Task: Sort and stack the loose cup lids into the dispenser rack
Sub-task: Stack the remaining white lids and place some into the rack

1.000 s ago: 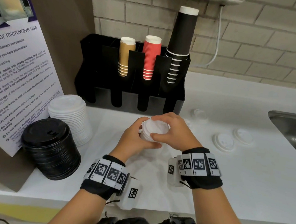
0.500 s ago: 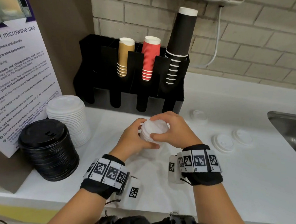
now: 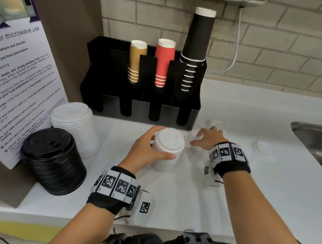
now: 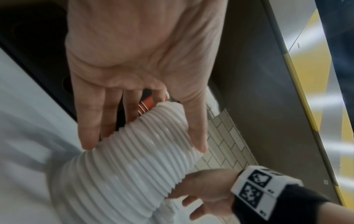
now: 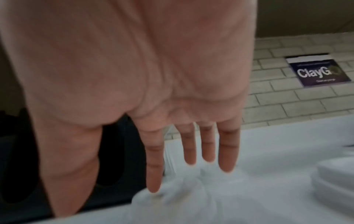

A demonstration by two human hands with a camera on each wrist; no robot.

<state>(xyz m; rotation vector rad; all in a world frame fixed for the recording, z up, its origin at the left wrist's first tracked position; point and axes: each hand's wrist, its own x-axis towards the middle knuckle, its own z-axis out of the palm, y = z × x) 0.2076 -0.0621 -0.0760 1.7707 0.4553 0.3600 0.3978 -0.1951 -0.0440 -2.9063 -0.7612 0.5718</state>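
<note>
Head view: your left hand (image 3: 146, 149) grips a stack of white lids (image 3: 167, 148) standing on the counter (image 3: 265, 196), in front of the black dispenser rack (image 3: 138, 108). Your right hand (image 3: 207, 138), fingers spread, reaches over a loose white lid (image 3: 194, 136).

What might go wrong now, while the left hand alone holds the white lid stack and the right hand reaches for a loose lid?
1. The left hand grips the tall stack of small white lids only from the side; it may tilt or split apart.
2. The right hand, open over a loose lid near the stack, may bump it.
3. Another loose lid lies near the sink; a careless sweep may push it in.
</note>
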